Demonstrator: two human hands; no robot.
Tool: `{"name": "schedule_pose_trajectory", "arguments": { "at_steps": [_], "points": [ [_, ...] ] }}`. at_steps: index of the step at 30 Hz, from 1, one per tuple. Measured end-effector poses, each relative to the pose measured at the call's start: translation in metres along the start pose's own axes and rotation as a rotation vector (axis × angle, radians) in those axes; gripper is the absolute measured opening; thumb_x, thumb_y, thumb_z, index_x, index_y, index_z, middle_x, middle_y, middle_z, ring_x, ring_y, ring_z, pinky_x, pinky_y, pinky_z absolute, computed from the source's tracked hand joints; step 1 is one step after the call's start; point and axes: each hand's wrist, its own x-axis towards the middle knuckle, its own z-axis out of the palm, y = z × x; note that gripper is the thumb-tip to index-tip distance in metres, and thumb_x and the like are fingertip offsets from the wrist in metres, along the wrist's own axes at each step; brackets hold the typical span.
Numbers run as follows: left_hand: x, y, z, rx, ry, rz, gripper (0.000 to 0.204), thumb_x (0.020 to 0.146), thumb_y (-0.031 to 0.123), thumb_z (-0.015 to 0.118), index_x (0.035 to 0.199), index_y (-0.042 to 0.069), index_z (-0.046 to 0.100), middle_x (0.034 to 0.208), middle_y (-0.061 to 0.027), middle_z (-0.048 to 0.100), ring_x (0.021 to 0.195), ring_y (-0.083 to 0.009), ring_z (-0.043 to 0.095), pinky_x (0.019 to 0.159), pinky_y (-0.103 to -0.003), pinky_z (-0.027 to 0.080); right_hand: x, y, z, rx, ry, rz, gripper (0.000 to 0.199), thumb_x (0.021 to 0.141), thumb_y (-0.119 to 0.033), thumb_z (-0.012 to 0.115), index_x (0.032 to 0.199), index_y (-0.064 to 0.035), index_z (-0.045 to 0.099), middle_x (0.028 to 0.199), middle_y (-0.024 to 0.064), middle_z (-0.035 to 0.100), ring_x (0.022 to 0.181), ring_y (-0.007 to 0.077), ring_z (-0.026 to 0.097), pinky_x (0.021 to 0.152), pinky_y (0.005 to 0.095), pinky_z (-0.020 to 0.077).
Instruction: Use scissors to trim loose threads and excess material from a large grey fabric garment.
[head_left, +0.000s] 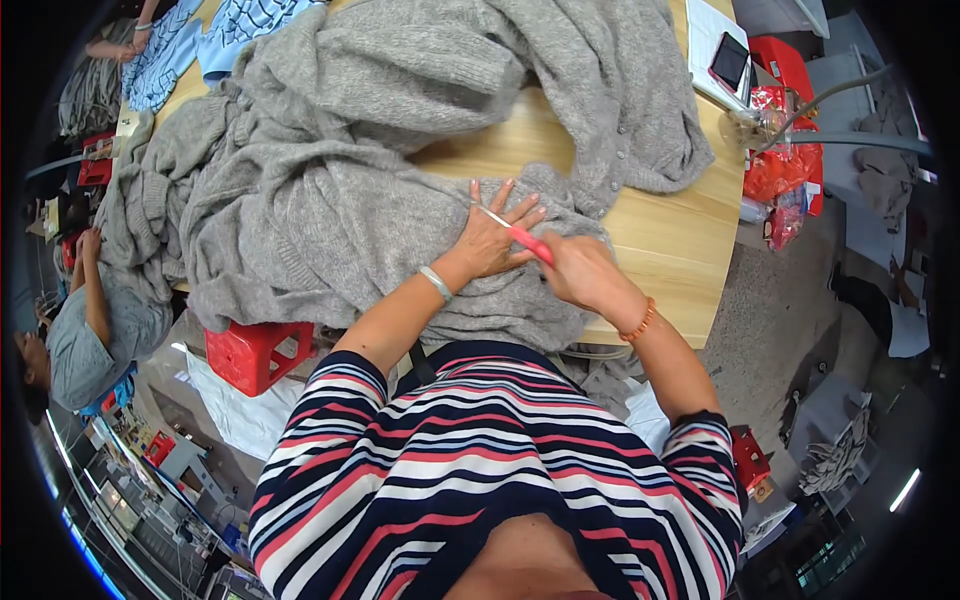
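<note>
Grey knitted cloth (290, 220) lies in a heap in front of me and over the near table edge. My left hand (490, 240) rests flat on it, fingers spread and holding nothing. My right hand (583, 270) is closed around the pink handle of a slim tool (530, 242) with a thin metal shaft. The shaft points up and left, across the back of my left hand. Its very tip is too small to make out. A buttoned edge of a grey cardigan (625, 120) lies just beyond my hands.
The wooden table (680, 250) has a curved right edge. A phone (730, 62) lies on white paper at the far right, near red plastic bags (770, 175). A red stool (255, 355) stands below the table. A person (95, 330) sits at the left; another's hands (130, 40) work at far left.
</note>
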Motion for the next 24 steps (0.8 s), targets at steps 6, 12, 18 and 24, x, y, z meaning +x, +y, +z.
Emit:
{"name": "schedule_pose_trajectory", "arguments": {
  "at_steps": [6, 12, 18, 24],
  "points": [
    [0.000, -0.002, -0.004, 0.001, -0.011, -0.016, 0.068, 0.077, 0.058, 0.060, 0.135, 0.024, 0.048, 0.150, 0.0020, 0.032, 0.142, -0.0373, 0.012, 0.099, -0.077, 0.003, -0.021, 0.021, -0.012, -0.121, -0.163, 0.156, 0.018, 0.081, -0.016, 0.059, 0.088, 0.0001, 0.059, 0.074, 0.0229, 0.064, 0.074, 0.0403, 0.064, 0.067, 0.0487, 0.0503],
    [0.000, -0.001, -0.005, 0.003, 0.018, -0.015, 0.066, 0.078, 0.059, 0.059, 0.134, 0.025, 0.050, 0.149, 0.0025, 0.033, 0.142, -0.0375, 0.011, 0.099, -0.077, 0.003, -0.053, 0.029, -0.028, -0.150, -0.092, 0.243, 0.018, 0.081, -0.018, 0.059, 0.086, -0.0012, 0.060, 0.072, 0.0233, 0.064, 0.074, 0.0399, 0.064, 0.068, 0.0486, 0.0503],
    [0.000, -0.002, -0.002, 0.018, 0.002, -0.014, 0.066, 0.078, 0.059, 0.058, 0.134, 0.025, 0.049, 0.149, 0.0029, 0.033, 0.142, -0.0377, 0.011, 0.099, -0.077, 0.002, -0.041, 0.027, -0.027, -0.135, -0.131, 0.184, 0.018, 0.082, -0.018, 0.059, 0.087, -0.0013, 0.059, 0.071, 0.0231, 0.063, 0.072, 0.0403, 0.064, 0.067, 0.0486, 0.0502],
    [0.002, -0.002, -0.004, -0.002, 0.028, -0.002, 0.067, 0.078, 0.059, 0.059, 0.134, 0.023, 0.049, 0.147, 0.0006, 0.037, 0.142, -0.0378, 0.011, 0.100, -0.077, 0.002, -0.016, 0.002, -0.019, -0.072, -0.101, 0.053, 0.019, 0.083, -0.019, 0.059, 0.088, -0.0006, 0.057, 0.072, 0.0231, 0.063, 0.073, 0.0411, 0.063, 0.066, 0.0494, 0.0491]
  ]
}}
